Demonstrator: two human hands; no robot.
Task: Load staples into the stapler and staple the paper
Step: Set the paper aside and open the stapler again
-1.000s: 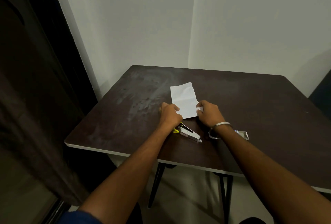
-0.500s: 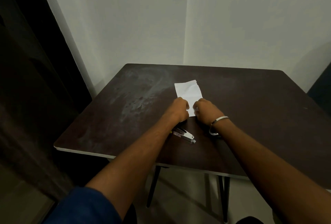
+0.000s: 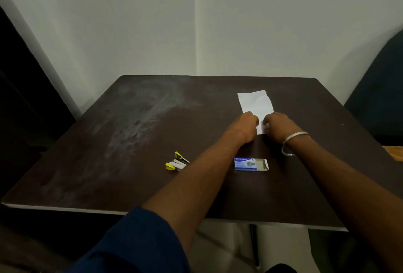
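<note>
A white folded paper lies on the dark table, right of the middle. My left hand and my right hand both pinch its near edge, fingers curled, almost touching each other. A small yellow and black stapler lies swung apart on the table, left of my left forearm and well apart from both hands. A blue staple box with its flap pulled out lies between my forearms, near my wrists.
White walls meet in a corner behind the table. A dark curtain hangs at the left. A dark chair back stands at the right, with a wooden edge below it. The table's near edge is pale.
The view has shifted, so the paper and hands now sit further right. My hands came closer together on the paper's near edge. The stapler and staple box are now uncovered.
</note>
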